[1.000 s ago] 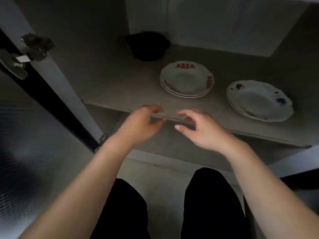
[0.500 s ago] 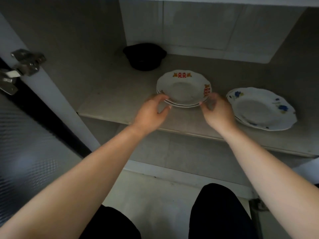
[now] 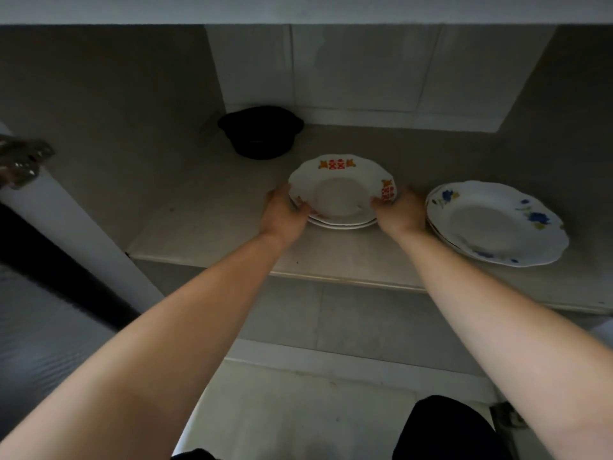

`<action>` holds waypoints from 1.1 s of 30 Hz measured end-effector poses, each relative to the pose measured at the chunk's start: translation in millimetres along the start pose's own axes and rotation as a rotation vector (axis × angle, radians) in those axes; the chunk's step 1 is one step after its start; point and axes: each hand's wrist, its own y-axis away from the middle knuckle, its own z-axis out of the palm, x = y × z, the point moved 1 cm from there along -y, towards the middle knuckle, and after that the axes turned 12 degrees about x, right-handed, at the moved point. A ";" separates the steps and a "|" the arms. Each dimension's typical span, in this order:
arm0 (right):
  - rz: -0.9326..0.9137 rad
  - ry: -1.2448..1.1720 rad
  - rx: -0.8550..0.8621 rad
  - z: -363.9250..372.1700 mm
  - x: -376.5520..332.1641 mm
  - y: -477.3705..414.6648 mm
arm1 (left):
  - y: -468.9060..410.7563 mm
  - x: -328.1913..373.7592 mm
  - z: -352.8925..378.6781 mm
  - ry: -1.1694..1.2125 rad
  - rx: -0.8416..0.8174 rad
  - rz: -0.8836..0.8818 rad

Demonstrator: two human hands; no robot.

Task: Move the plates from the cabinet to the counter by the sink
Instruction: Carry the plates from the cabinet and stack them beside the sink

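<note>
A small stack of white plates with red and orange marks (image 3: 338, 190) sits on the cabinet shelf (image 3: 212, 220). My left hand (image 3: 284, 215) grips the stack's left rim, thumb over the top plate. My right hand (image 3: 399, 212) holds the right rim the same way. The front of the top plate looks slightly raised off the ones below. To the right, a second stack of white plates with blue flowers (image 3: 497, 224) lies on the same shelf, untouched.
A black bowl-like pot (image 3: 260, 132) stands at the back of the shelf behind the red-marked plates. The open cabinet door (image 3: 49, 260) with its metal hinge (image 3: 23, 161) is at the left. Another shelf and my dark-clothed legs show below.
Both hands reached from the shelf's front edge into the cabinet and closed on the two sides of the red-marked plate stack. The view has tilted upward.
</note>
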 end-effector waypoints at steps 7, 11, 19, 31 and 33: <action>0.003 -0.018 -0.035 -0.3 0.6 5.8 | -8.7 -3.3 10.0 0.016 -0.040 -0.045; 0.099 -0.083 -0.048 -4.4 0.6 7.6 | -6.9 2.1 9.2 0.183 -0.068 -0.088; 0.171 -0.137 -0.063 -13.6 0.5 18.5 | 13.8 6.0 0.7 0.279 -0.034 -0.140; 0.211 -0.316 -0.144 -47.4 26.2 80.2 | 88.9 -15.5 -32.7 0.356 -0.022 -0.105; 0.220 -0.339 -0.168 -54.3 26.7 84.7 | 92.3 -17.8 -38.4 0.339 -0.047 -0.071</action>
